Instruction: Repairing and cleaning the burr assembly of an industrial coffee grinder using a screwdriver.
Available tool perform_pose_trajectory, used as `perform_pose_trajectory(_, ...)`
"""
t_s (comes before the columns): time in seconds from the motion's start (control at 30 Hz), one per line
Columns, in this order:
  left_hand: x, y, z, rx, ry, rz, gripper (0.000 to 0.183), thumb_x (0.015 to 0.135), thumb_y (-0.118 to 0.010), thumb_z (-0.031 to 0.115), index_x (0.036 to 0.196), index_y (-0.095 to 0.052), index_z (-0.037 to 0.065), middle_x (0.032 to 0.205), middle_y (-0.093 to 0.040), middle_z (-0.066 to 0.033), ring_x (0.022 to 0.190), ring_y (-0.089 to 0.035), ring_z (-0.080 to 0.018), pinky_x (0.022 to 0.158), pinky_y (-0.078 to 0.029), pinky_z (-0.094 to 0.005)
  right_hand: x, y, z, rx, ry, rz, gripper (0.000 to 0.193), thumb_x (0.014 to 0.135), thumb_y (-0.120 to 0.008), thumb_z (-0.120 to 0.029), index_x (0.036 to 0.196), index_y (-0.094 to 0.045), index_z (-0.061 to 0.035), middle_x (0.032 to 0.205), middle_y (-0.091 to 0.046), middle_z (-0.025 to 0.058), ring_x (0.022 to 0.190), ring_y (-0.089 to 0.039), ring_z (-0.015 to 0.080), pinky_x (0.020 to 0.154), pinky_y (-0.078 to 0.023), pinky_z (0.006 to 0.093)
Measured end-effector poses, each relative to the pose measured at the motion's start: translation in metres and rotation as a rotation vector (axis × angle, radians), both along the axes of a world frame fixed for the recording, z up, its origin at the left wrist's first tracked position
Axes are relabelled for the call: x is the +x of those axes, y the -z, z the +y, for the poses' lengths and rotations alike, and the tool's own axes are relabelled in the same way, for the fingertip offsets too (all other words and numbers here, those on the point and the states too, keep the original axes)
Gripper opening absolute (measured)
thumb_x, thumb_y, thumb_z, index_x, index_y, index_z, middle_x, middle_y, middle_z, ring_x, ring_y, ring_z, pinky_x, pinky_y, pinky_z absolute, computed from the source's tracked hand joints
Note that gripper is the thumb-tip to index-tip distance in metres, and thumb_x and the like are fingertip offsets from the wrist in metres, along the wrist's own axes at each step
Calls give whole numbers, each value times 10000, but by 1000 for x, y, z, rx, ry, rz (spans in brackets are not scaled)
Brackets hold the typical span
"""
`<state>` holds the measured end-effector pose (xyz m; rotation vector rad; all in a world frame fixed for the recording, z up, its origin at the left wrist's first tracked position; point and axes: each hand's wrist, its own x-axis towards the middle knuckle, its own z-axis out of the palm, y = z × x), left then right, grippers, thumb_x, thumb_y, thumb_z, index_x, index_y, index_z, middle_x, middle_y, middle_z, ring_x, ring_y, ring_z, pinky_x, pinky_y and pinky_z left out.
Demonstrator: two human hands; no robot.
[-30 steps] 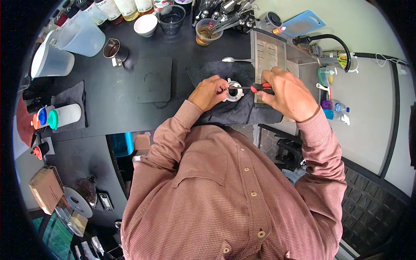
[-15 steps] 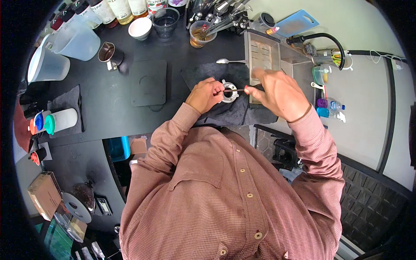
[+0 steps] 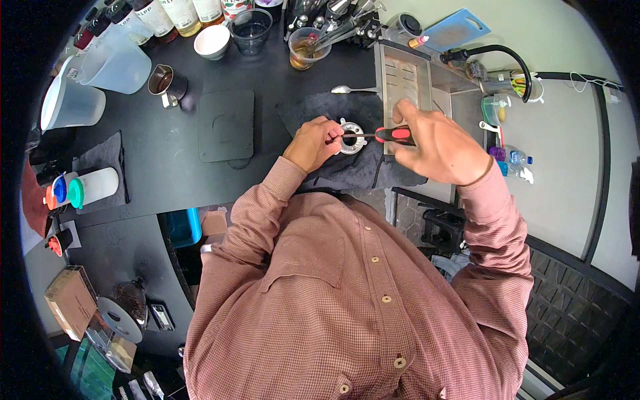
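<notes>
A screwdriver (image 3: pixel 394 135) with a red and black handle lies level, its thin shaft pointing left across a round silver metal ring part (image 3: pixel 352 138). My right hand (image 3: pixel 443 147) is around the handle's end, thumb and forefinger spread loosely to either side, the end at the palm. At the shaft's tip, my left hand (image 3: pixel 313 142) is closed in a pinch beside the ring. What the left fingers hold is hidden. The ring part rests on a dark cloth (image 3: pixel 320 107) on the black counter.
A spoon (image 3: pixel 353 89) lies beyond the cloth. To the right is a metal sink tray (image 3: pixel 405 73) with a black faucet (image 3: pixel 510 53). A flat black square pad (image 3: pixel 227 127) and a metal pitcher (image 3: pixel 167 84) are leftward. Bottles (image 3: pixel 157 20) and a cup of tools (image 3: pixel 307 50) stand behind.
My right hand has moved slightly right and its fingers have loosened, so the screwdriver's handle now shows. The left hand stays in nearly the same place beside the ring.
</notes>
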<state>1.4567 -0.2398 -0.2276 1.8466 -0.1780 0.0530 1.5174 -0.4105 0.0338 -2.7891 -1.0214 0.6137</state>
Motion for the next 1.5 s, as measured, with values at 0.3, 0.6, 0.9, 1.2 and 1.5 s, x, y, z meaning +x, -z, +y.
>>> perform_pose_trajectory(0.3, -1, -3, 3, -6, 67, 20, 271, 839, -791, 62, 1085, -684, 26, 904, -638, -82, 801, -670, -195, 752, -575, -317, -11, -8, 18, -230, -28, -104, 437, 1006, -632, -385, 922, -648, 43, 708, -661, 271, 721, -688, 474, 653, -547, 527)
perform_pose_trajectory(0.6, -3, 2, 1, -15, 55, 28, 267, 848, -785, 57, 1099, -703, 13, 932, -656, -89, 824, -684, -192, 768, -580, -319, -2, -10, 19, -207, -26, -128, 455, 1001, -635, -409, 1023, -634, 46, 751, -680, 267, 778, -702, 468, 702, -554, 536)
perform_pose_trajectory(0.9, -5, 1, 1, -28, 49, 7, 222, 866, -771, 60, 1072, -714, 2, 927, -657, -94, 807, -690, -200, 761, -578, -317, 0, -10, 22, -247, 2, -130, 454, 990, -665, -423, 946, -666, 29, 788, -688, 269, 783, -693, 476, 702, -546, 522)
perform_pose_trajectory(1.2, -5, -3, -6, -37, -23, 32, 154, 874, -739, 98, 1002, -714, 16, 914, -682, -136, 802, -715, -296, 754, -582, -383, -13, -4, 19, -196, -2, -226, 471, 987, -663, -435, 886, -666, 25, 789, -688, 253, 757, -694, 464, 661, -545, 509)
perform_pose_trajectory(1.5, -4, -8, -2, 3, -16, 11, 160, 887, -753, 78, 1026, -729, 2, 878, -672, -125, 771, -713, -244, 726, -579, -336, -13, -6, 17, -223, -6, -185, 471, 1011, -621, -465, 941, -640, 0, 831, -691, 227, 789, -676, 458, 654, -519, 523)
